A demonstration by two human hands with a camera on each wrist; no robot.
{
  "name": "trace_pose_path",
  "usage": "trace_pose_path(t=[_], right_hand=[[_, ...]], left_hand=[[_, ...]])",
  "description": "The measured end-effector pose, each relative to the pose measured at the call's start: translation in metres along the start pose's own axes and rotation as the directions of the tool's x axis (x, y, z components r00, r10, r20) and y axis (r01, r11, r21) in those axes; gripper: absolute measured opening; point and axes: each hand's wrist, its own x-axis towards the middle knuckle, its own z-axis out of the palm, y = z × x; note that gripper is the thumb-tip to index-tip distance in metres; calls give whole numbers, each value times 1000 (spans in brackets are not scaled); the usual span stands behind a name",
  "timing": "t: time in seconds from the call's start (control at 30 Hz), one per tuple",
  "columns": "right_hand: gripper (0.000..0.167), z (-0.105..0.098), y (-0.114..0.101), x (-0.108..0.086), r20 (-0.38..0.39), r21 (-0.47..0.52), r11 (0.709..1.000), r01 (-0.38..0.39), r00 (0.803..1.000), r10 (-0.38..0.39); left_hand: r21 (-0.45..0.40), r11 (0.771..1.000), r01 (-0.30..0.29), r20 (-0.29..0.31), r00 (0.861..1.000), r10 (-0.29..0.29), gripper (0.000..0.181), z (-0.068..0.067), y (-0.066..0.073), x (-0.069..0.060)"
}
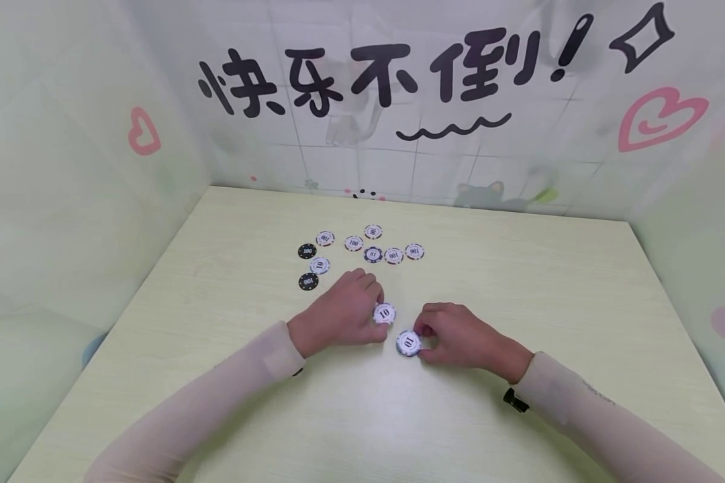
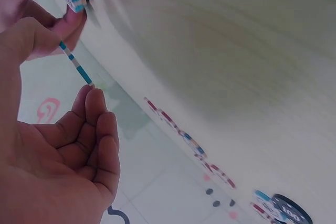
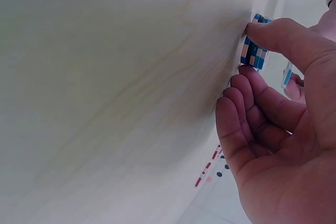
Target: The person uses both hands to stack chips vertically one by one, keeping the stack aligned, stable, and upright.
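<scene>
Nine loose chips [image 1: 394,255] lie ungathered farther back on the table [image 1: 519,282], while up front the right hand [image 1: 459,337] pinches a short stack [image 1: 408,342], seemingly the part done, and the left hand [image 1: 349,310] pinches one single chip [image 1: 384,313] just beside it, not yet added!

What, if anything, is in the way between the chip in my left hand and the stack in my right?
Nothing visible. Your left hand holds the chip just across an open gap from the stack in your right hand. The loose chips lie farther back.
</scene>
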Motion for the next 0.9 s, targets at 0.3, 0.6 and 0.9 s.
trace_pose_path(t=[0.3, 0.6, 0.9], right_hand=[[25, 0, 0, -1, -18, 1, 999, 32, 999, -32], [26, 0, 0, -1, -27, 6, 999, 41, 999, -41], [25, 0, 1, -2, -34, 13, 998, 54, 998, -53]], left_hand=[[43, 997, -64, 32, 998, 63, 40, 0, 21, 0], [67, 991, -116, 43, 993, 113, 41, 5, 32, 2], [109, 978, -177, 5, 984, 177, 37, 15, 36, 4]])
